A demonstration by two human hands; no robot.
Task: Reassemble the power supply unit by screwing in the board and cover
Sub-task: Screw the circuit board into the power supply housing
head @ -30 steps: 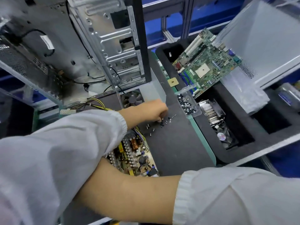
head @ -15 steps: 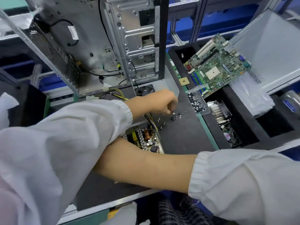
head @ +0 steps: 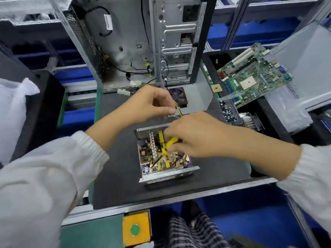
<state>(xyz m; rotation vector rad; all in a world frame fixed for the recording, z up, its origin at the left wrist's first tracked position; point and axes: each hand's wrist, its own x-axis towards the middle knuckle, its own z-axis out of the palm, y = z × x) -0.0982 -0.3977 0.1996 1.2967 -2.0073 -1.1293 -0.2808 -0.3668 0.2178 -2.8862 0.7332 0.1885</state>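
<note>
1. Tabletop [head: 114, 176]: matte black mat, metal front edge, blue bins behind.
2. Power supply unit [head: 166, 156] sits mid-mat, open grey sheet-metal box, perforated back wall, its board [head: 155, 158] exposed inside.
3. Right hand [head: 195, 136]: grip curled on a yellow-handled tool [head: 169, 144], over the board.
4. Left hand [head: 150, 104]: grip pinching something small, can't tell what.
5. Bare steel PC case [head: 143, 42] upright behind; green motherboard [head: 254, 76] tilted right.
</note>
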